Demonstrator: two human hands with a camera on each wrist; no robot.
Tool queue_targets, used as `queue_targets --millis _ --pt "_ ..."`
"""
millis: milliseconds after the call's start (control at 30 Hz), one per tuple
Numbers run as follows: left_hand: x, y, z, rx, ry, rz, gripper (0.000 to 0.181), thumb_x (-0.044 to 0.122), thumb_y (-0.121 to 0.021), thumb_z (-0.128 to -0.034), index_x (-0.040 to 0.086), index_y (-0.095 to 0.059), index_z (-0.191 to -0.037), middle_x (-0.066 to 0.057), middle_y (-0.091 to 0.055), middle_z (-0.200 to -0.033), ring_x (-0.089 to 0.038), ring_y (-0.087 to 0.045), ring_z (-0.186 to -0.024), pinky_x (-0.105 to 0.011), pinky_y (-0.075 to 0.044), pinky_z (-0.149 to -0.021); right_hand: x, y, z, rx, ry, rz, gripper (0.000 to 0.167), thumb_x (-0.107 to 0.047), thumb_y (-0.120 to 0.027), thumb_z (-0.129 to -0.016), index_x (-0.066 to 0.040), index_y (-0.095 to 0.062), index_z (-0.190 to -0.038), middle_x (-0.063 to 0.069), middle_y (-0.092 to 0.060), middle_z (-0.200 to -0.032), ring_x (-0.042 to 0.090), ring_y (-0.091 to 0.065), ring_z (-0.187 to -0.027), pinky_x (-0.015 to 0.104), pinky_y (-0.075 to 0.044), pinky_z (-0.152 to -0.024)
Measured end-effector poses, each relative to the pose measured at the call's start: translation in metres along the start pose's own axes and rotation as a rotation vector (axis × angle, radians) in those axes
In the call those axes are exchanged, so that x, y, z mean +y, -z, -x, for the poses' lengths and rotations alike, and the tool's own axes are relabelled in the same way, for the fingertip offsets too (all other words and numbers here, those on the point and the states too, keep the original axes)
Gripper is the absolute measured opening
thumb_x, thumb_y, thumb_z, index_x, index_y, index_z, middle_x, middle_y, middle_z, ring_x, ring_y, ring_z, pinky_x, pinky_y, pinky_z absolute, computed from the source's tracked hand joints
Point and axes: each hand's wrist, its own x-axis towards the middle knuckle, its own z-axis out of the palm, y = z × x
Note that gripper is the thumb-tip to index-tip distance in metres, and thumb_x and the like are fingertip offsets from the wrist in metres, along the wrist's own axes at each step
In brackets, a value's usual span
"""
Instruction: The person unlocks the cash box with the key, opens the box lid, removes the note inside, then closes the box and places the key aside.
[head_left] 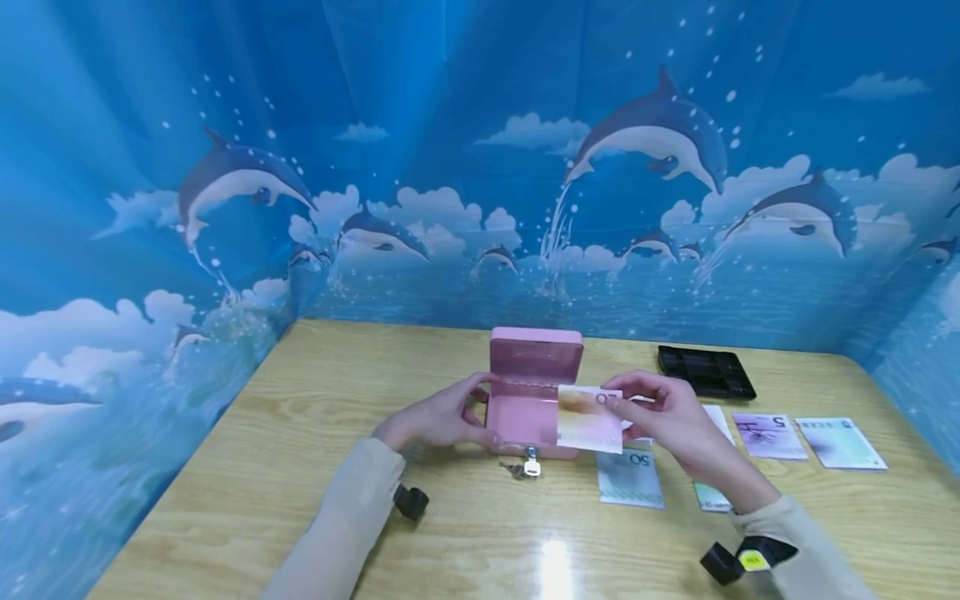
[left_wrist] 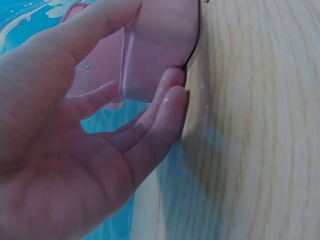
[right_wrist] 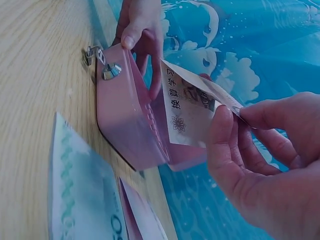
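Note:
A pink metal cash box (head_left: 534, 354) stands with its lid raised on the wooden table. My left hand (head_left: 446, 414) holds the box's left side, its thumb at the front corner and fingers along the wall. In the left wrist view, fingertips (left_wrist: 172, 107) touch the box near the tabletop. My right hand (head_left: 671, 412) pinches a yellowish-brown paper banknote (head_left: 583, 417) by its right edge, over the right part of the box. Chinese characters are printed on the side seen in the right wrist view. A key (head_left: 532, 465) sits at the front lock (right_wrist: 111, 72).
Right of the box lie several notes: a green 50 (head_left: 632, 482), a purple 5 (head_left: 770, 436) and a pale blue one (head_left: 842, 442); others are partly under my right arm. A black compartment tray (head_left: 707, 372) lies behind them. A dolphin-printed curtain (head_left: 465, 167) borders the table.

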Motion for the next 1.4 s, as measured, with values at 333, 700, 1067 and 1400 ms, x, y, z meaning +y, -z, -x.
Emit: queue_targets --millis 333,700,1067,1400 --pt "0.0 -0.001 0.001 0.01 0.01 -0.003 0.098 0.032 -0.088 -0.0797 0.031 -0.03 -0.159 -0.012 -0.05 -0.15 -0.016 -0.068 -0.104 -0.041 -0.057 -0.098 0.009 0.021 0.012 0.02 0.005 -0.004 0.04 -0.026 -0.07 -0.099 0.0 -0.062 -0.129 0.004 -0.066 -0.112 0.013 -0.07 -0.088 0.039 -0.065 -0.072" --pt "-0.001 -0.001 0.001 0.008 0.015 -0.012 0.099 0.037 -0.088 -0.0791 0.033 -0.03 -0.159 -0.009 -0.051 -0.149 -0.016 -0.067 -0.104 -0.04 -0.056 -0.098 0.019 0.043 0.022 0.06 -0.021 0.019 0.036 -0.029 -0.069 -0.1 -0.006 -0.064 -0.128 -0.005 -0.065 -0.106 0.012 -0.069 -0.084 0.034 -0.065 -0.072" --pt "0.0 -0.002 0.0 0.014 0.021 -0.018 0.098 0.036 -0.089 -0.0792 0.033 -0.031 -0.159 -0.008 -0.053 -0.146 -0.015 -0.067 -0.103 -0.044 -0.054 -0.102 0.031 0.065 0.035 0.108 -0.071 0.071 0.039 -0.036 -0.068 -0.099 -0.013 -0.063 -0.13 -0.013 -0.063 -0.108 0.008 -0.068 -0.09 0.033 -0.065 -0.075" --pt "-0.001 -0.002 0.0 0.008 0.005 -0.016 0.099 0.035 -0.088 -0.0796 0.034 -0.03 -0.159 -0.008 -0.053 -0.144 -0.015 -0.067 -0.103 -0.04 -0.056 -0.097 0.048 0.091 0.047 0.156 -0.081 0.106 0.023 -0.031 -0.067 -0.101 -0.024 -0.067 -0.123 -0.014 -0.064 -0.101 0.005 -0.066 -0.087 0.03 -0.064 -0.074"
